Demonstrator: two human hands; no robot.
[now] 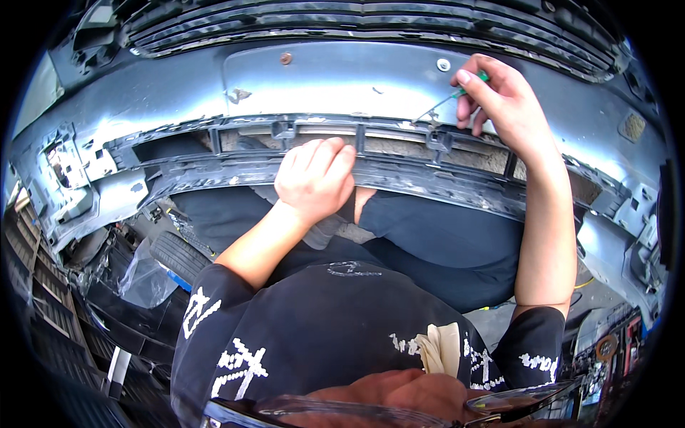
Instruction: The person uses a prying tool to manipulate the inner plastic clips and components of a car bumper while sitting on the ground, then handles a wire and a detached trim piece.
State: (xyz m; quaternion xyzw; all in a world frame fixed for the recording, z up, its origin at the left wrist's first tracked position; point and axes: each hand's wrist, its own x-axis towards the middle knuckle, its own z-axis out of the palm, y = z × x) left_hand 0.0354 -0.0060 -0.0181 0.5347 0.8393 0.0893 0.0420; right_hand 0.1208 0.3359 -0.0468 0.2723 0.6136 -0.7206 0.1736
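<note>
A grey-blue car bumper (335, 82) lies across my view with a black plastic grille frame (214, 171) along its lower edge. My left hand (315, 178) is closed over the black frame's bar near the middle, gripping it. My right hand (499, 96) holds a thin screwdriver with a green handle (446, 102); its metal tip touches a clip on the frame's upper rail (432, 123). Two round fasteners (285, 58) (443, 65) sit on the bumper's painted face.
A black tyre (175, 257) and a clear plastic bag (146, 278) lie on the floor at lower left. Shelving stands at the far left (32, 271). My dark trousers show under the bumper. Workshop clutter fills the lower right corner (606, 349).
</note>
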